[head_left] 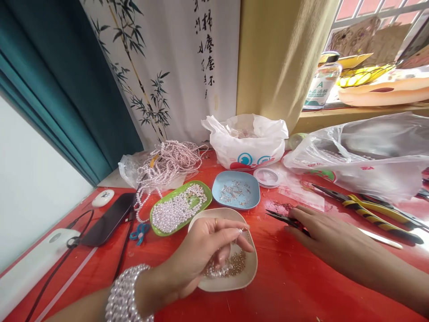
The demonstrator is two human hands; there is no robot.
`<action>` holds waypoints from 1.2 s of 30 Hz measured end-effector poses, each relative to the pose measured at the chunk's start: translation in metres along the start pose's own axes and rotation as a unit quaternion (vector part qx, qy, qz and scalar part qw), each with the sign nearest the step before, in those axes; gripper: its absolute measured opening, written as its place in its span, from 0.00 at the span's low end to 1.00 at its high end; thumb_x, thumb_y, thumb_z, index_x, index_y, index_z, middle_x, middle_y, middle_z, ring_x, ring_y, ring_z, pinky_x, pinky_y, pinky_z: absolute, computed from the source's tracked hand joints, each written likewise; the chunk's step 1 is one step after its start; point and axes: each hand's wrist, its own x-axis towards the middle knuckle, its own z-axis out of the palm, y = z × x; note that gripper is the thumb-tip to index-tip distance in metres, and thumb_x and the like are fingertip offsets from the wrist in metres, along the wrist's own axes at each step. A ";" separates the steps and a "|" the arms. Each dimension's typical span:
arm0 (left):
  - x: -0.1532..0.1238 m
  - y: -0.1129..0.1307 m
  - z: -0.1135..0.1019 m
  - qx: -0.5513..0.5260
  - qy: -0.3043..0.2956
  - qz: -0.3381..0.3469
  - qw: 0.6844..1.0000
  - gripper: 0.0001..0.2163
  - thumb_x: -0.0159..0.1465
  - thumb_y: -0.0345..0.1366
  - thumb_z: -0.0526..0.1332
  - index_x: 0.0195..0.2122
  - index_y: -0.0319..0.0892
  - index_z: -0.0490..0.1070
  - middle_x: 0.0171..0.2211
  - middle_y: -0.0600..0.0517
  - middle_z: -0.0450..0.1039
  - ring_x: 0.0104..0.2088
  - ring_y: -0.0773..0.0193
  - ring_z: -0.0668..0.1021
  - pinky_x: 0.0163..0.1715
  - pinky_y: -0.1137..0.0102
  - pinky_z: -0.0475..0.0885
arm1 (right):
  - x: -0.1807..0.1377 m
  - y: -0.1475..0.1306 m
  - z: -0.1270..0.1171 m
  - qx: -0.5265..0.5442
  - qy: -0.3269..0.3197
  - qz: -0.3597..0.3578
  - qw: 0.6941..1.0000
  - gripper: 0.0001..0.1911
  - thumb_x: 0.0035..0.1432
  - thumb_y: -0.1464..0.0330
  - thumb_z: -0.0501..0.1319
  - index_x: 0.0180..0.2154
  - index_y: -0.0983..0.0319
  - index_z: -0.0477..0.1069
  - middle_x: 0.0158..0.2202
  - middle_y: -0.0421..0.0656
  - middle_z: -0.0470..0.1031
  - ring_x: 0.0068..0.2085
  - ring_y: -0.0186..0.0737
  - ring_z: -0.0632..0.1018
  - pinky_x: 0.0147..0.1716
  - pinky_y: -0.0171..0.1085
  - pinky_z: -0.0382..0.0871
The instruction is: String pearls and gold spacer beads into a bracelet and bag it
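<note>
1. Pearl-beaded bracelets point(125, 293) wrap the wrist of the left hand point(201, 255), nearest the camera at the bottom edge.
2. Left hand hovers over a cream dish point(248, 275) on the red tabletop point(288, 286); its fingers point(234, 235) are pinched together on something thin and pale, too small to identify. Small golden beads point(234, 266) lie in the dish beneath it.
3. Right hand point(318, 235) lies flat on the tabletop to the right, fingers stretched out and loosely spread, resting on a pair of dark pliers point(279, 218) whose tip pokes out to the left; it does not grip them.
4. Just beyond the cream dish sit 2 more dishes: a green one point(204, 190) filled with white pearls point(177, 210) and a blue one point(219, 183) holding thin metal pins point(236, 192).
5. Yellow-and-black pliers point(372, 214) lie to the right, apart from the right hand.
6. A dark phone point(107, 219) lies at the left.
7. Farther back are strings of pearls point(167, 163), a white plastic bag point(246, 138) and a clear bag point(368, 152).
</note>
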 end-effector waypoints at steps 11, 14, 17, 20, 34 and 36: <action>-0.002 0.000 0.002 -0.016 -0.004 0.016 1.000 0.18 0.57 0.34 0.60 0.48 0.37 0.64 0.28 0.48 0.75 0.14 0.79 0.62 0.14 0.82 0.54 | -0.005 -0.028 -0.006 -0.119 0.098 -0.108 0.982 0.11 0.55 0.61 0.55 0.30 0.62 0.69 0.28 0.47 0.74 0.30 0.49 0.76 0.28 0.45 0.68; -0.002 -0.002 0.002 -0.013 -0.008 0.024 1.000 0.17 0.57 0.34 0.60 0.48 0.39 0.65 0.28 0.49 0.75 0.14 0.79 0.64 0.15 0.81 0.57 | -0.017 -0.058 -0.017 0.018 0.135 -0.142 0.980 0.16 0.56 0.56 0.53 0.37 0.62 0.67 0.24 0.43 0.74 0.21 0.40 0.74 0.16 0.36 0.63; -0.001 -0.003 0.002 0.002 -0.021 0.027 0.999 0.12 0.57 0.34 0.60 0.42 0.39 0.71 0.29 0.49 0.75 0.15 0.79 0.66 0.17 0.81 0.61 | -0.027 -0.080 -0.022 0.131 0.101 -0.209 0.964 0.14 0.60 0.64 0.52 0.47 0.60 0.63 0.31 0.43 0.76 0.27 0.37 0.77 0.23 0.33 0.67; 0.001 -0.003 0.001 0.024 -0.030 0.030 0.999 0.10 0.57 0.36 0.60 0.39 0.39 0.73 0.32 0.48 0.75 0.18 0.77 0.68 0.19 0.80 0.64 | -0.026 -0.083 -0.022 0.278 0.061 -0.226 0.932 0.12 0.62 0.70 0.48 0.42 0.59 0.68 0.33 0.43 0.76 0.30 0.34 0.76 0.26 0.30 0.68; 0.001 -0.003 -0.001 0.299 -0.032 0.119 0.946 0.08 0.55 0.39 0.61 0.34 0.42 0.73 0.39 0.50 0.69 0.27 0.71 0.71 0.29 0.75 0.67 | -0.014 -0.069 -0.022 0.699 -0.018 0.036 0.714 0.17 0.60 0.62 0.52 0.24 0.63 0.69 0.20 0.39 0.69 0.23 0.30 0.71 0.25 0.30 0.65; 0.001 -0.003 -0.001 0.331 -0.025 0.146 0.932 0.08 0.56 0.40 0.60 0.33 0.42 0.73 0.45 0.48 0.66 0.26 0.72 0.70 0.30 0.74 0.68 | -0.014 -0.069 -0.022 0.709 -0.020 0.038 0.704 0.17 0.59 0.62 0.52 0.24 0.64 0.68 0.20 0.39 0.69 0.22 0.30 0.70 0.25 0.30 0.65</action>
